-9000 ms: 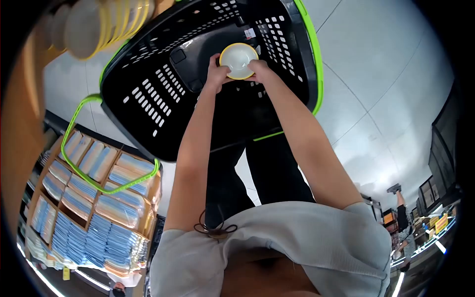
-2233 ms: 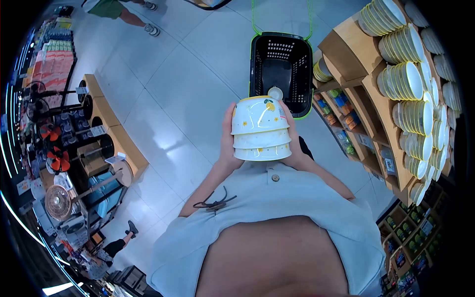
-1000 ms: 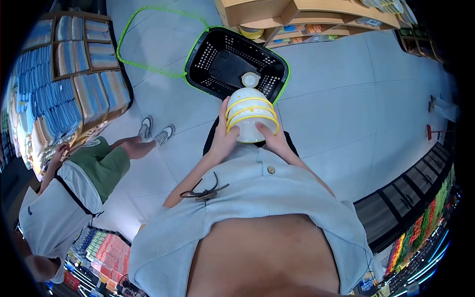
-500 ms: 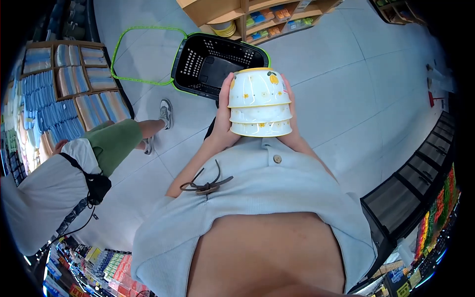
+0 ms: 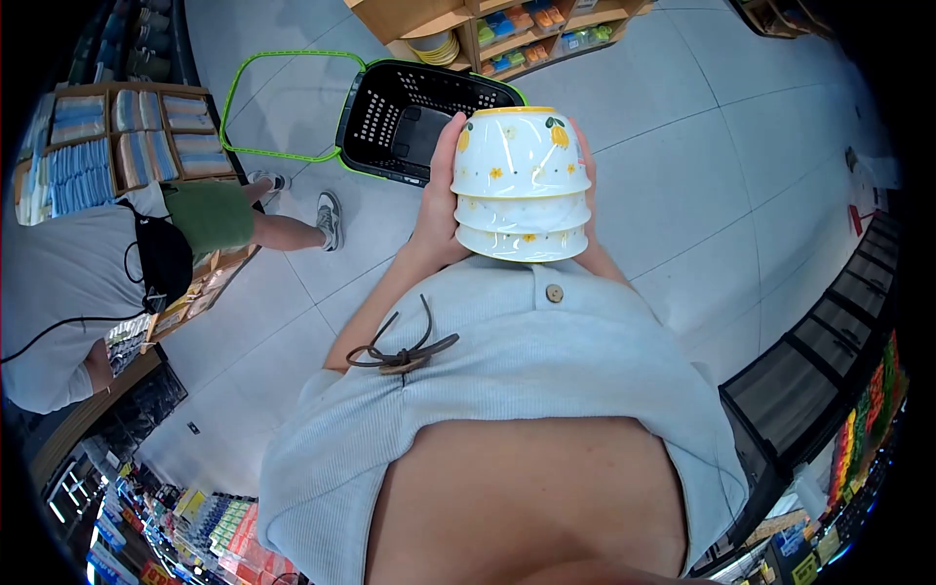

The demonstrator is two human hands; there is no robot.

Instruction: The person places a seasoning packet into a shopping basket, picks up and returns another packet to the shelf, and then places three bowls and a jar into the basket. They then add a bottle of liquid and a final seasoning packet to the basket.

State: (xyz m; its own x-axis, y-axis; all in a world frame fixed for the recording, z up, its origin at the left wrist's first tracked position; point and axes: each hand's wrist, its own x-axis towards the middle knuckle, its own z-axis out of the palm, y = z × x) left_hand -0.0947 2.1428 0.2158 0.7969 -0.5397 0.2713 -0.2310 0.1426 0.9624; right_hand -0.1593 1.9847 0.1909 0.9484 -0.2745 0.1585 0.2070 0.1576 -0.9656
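Three white bowls with yellow rims and yellow fruit and flower prints form a stack (image 5: 522,185) in front of my chest. My left hand (image 5: 441,200) presses on the stack's left side, its fingers along the top bowl. On the right side my right hand (image 5: 589,200) holds the same stack, mostly hidden behind the bowls. Just beyond them a black basket (image 5: 395,122) with holes in its walls sits on the floor, its green handle (image 5: 226,107) folded out to the left. The stack's top overlaps the basket's right edge in view.
A person (image 5: 78,283) in a grey shirt and green shorts stands at the left beside shelves of folded cloths (image 5: 78,175). A wooden shelf unit (image 5: 463,19) with plates is beyond the basket. Dark racks (image 5: 790,390) line the right side.
The bowl stack and my hands have come slightly closer to the camera and shifted a little right. The person at the left has moved and turned. The basket appears slightly farther left.
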